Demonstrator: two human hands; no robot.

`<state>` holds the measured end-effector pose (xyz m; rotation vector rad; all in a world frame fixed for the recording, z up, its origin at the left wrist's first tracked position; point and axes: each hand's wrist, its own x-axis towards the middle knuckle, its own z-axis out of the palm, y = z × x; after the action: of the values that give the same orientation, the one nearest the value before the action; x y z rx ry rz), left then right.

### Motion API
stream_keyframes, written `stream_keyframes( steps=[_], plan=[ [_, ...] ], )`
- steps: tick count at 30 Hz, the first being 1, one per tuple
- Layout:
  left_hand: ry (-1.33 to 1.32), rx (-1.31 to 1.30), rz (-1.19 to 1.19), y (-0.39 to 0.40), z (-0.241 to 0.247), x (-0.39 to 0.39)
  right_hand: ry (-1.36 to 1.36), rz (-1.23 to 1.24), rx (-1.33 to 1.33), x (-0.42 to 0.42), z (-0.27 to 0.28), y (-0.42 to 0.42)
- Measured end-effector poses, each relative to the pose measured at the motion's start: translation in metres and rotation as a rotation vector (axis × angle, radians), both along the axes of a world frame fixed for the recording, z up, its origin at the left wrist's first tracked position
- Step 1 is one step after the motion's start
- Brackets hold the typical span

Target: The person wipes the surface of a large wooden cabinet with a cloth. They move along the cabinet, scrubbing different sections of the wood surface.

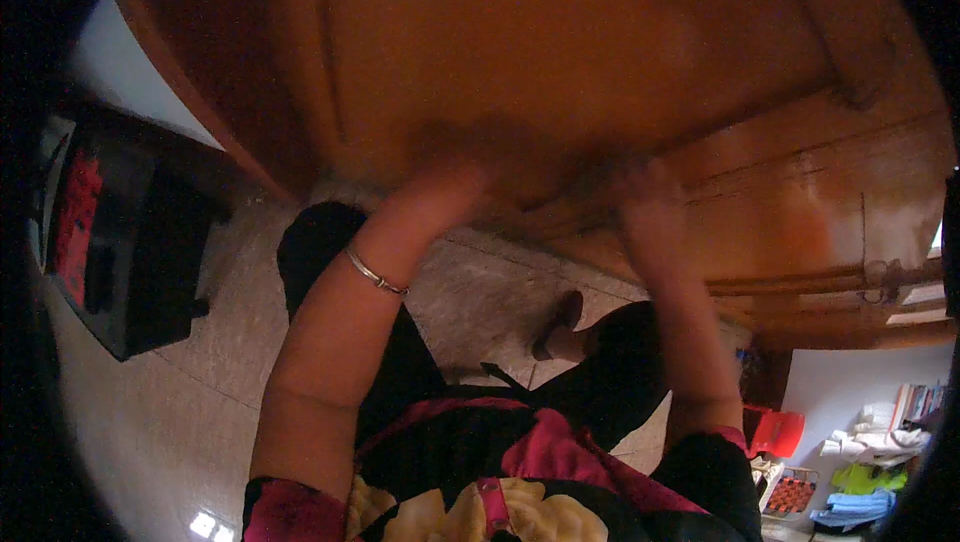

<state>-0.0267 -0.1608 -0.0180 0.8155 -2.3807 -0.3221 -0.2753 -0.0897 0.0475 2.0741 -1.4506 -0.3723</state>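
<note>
A brown wooden panel with grooved moulding [570,32] fills the top of the view in front of me. My left hand [469,178], with a silver bracelet [375,274] on its wrist, reaches to the lower part of this panel. To its right, my right hand [645,186] is also at the panel's lower edge. Both hands are blurred and their fingers are lost in dark smears. Whether they touch the wood or hold something cannot be made out.
A black box-shaped item with a red front [79,227] stands on the tiled floor [225,362] at left. Lower right are a red plastic chair [776,433], folded clothes [859,508] and books [919,399]. More glossy wood [765,219] extends right. My bent knees are apart below.
</note>
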Motion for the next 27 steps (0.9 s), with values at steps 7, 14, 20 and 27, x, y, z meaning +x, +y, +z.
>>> stream_keyframes(
  steps=[7, 14, 20, 27],
  plan=[
    [0.189, 0.217, -0.013, -0.008, -0.014, -0.014, 0.094, 0.079, -0.576, 0.009, 0.183, -0.002],
    [0.050, 0.194, -0.015, -0.009, -0.004, -0.010, 0.081, 0.139, -0.529, -0.002, 0.164, -0.016],
    [-0.032, 0.209, -0.007, -0.013, -0.001, -0.008, -0.060, 0.090, -0.256, -0.004, 0.080, -0.023],
    [-0.146, 0.273, 0.014, -0.013, 0.004, 0.001, 0.002, 0.018, 0.115, 0.002, -0.036, -0.032]
  ],
)
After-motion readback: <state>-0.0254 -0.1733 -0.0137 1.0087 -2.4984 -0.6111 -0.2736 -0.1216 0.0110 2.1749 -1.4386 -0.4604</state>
